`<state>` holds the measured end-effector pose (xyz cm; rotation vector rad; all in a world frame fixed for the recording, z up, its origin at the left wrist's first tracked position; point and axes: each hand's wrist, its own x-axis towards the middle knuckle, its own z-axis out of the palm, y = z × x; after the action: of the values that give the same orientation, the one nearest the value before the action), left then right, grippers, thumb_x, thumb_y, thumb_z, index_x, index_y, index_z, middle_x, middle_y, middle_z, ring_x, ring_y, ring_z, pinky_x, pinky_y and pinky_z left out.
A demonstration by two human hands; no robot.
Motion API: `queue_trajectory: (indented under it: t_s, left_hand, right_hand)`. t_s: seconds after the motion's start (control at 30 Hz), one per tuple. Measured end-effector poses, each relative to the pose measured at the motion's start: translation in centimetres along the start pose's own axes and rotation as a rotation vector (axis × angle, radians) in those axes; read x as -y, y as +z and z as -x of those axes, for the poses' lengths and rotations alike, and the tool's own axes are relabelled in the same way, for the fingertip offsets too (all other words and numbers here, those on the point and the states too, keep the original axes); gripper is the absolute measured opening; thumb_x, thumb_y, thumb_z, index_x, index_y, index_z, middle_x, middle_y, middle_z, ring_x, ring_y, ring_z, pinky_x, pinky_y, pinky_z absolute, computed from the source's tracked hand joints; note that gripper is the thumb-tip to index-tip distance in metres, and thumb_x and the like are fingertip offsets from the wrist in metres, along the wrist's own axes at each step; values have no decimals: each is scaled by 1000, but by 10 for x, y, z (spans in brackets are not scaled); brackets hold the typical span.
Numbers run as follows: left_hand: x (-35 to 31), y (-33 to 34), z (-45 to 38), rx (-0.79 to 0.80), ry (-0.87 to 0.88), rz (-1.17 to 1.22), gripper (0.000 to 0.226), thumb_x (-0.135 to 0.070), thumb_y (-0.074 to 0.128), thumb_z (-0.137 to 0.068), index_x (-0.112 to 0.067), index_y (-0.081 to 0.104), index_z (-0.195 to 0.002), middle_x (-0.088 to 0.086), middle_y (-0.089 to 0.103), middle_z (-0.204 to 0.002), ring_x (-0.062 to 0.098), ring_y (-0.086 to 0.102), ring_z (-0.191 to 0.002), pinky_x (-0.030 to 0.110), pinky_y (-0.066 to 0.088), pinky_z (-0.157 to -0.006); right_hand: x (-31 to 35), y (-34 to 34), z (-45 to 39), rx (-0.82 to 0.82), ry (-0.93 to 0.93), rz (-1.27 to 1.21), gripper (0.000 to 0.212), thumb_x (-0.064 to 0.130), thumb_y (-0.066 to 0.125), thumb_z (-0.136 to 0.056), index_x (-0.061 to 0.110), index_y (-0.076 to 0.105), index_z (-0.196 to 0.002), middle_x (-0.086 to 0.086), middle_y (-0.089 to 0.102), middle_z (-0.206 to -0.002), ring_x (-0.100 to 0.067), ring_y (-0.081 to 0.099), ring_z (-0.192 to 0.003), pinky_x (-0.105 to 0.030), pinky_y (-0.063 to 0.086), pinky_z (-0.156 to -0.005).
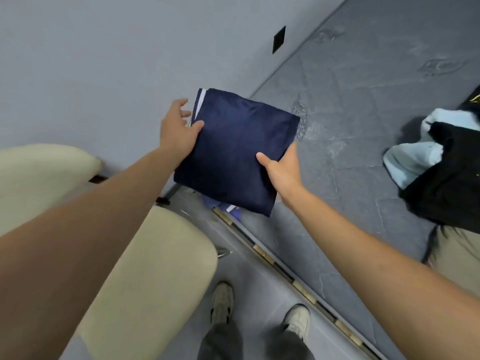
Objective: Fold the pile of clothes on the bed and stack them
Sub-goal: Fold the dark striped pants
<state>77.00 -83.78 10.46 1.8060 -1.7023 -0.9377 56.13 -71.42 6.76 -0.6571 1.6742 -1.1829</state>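
Observation:
A folded navy blue garment (pixel 236 149) with a white stripe at its far left corner is held flat in the air over the near corner of the grey bed (pixel 363 141). My left hand (pixel 176 128) grips its left edge, thumb on top. My right hand (pixel 281 170) grips its near right edge, thumb on top and fingers underneath. Below the garment a bit of blue cloth with a white stripe (pixel 228 207) shows at the bed's corner. A loose pile of black and light blue clothes (pixel 436 165) lies at the right on the bed.
A beige chair (pixel 145 268) stands to the left, close to the bed's metal frame edge (pixel 275 261). My feet in pale shoes (pixel 259 313) stand on the grey floor between them. A grey wall with a black plate (pixel 279 39) runs behind.

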Motion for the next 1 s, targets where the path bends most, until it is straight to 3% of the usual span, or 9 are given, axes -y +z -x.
queue_trajectory:
  t_s: [0.07, 0.13, 0.2, 0.3, 0.4, 0.6, 0.73, 0.9, 1.0]
  left_hand:
    - [19, 14, 3, -105, 231, -325, 70, -17, 65, -93, -17, 37, -157, 9, 47, -152, 32, 44, -138, 42, 38, -114]
    - [30, 27, 8, -52, 546, -488, 67, -18, 59, -93, -18, 39, -158, 9, 38, -162, 33, 37, -145, 47, 36, -117]
    - [40, 41, 10, 49, 700, -539, 63, -27, 56, -97, -21, 41, -158, 9, 31, -168, 33, 31, -153, 49, 32, -122]
    - [52, 54, 3, 131, 660, -600, 71, -42, 56, -99, -27, 30, -163, 7, 16, -173, 31, 16, -159, 52, 25, -126]
    - [55, 60, -18, 129, 644, -644, 74, -52, 53, -100, -33, 23, -165, 6, 10, -174, 37, 11, -159, 56, 22, -126]
    - [49, 66, -29, 3, 414, -622, 82, -68, 60, -91, -49, 20, -160, 20, 32, -153, 40, 34, -140, 53, 40, -108]
    - [37, 59, -30, 13, 420, -474, 57, -40, 65, -99, -36, 44, -152, 14, 46, -123, 33, 45, -111, 46, 48, -96]
    - [18, 42, -46, 81, 520, -276, 34, -5, 69, -93, -20, 69, -124, 4, 50, -106, 30, 51, -102, 29, 43, -90]
    - [-9, 30, -66, 45, 676, -257, 32, -5, 70, -91, -18, 72, -120, 8, 55, -104, 29, 52, -99, 24, 40, -88]
  right_hand:
    - [-16, 4, 0, -84, -36, 99, 89, 7, 80, -83, 18, 29, -155, -1, 49, -147, -20, 53, -134, -43, 40, -119]
    - [-28, 9, 4, -172, -138, 251, 105, 5, 82, -80, 17, 18, -162, -4, 34, -152, -21, 43, -140, -37, 32, -123]
    - [-36, 15, 6, -262, -344, 527, 106, 9, 80, -79, 14, 17, -163, -10, 25, -158, -29, 32, -146, -43, 28, -124]
    - [-42, 27, 3, -240, -571, 789, 100, 12, 73, -83, 21, 16, -165, -10, 14, -169, -35, 23, -152, -51, 29, -122]
    - [-45, 40, -13, -169, -435, 693, 103, 10, 74, -88, 39, 11, -164, -8, 10, -170, -38, 17, -156, -49, 32, -123]
    - [-38, 44, -38, -218, -398, 693, 104, 22, 79, -86, 46, 12, -161, -9, 24, -165, -39, 38, -145, -48, 48, -104]
    - [-34, 49, -39, -229, -372, 599, 84, 23, 76, -88, 39, 27, -155, -3, 42, -150, -17, 40, -129, -38, 43, -89]
    - [-20, 58, -34, -313, -422, 437, 52, 16, 68, -95, 21, 47, -142, 5, 57, -137, 11, 41, -116, -7, 29, -99]
    - [-9, 66, -30, -399, -483, 345, 45, 18, 65, -96, 24, 46, -137, 10, 56, -133, 4, 47, -124, -37, 38, -114]
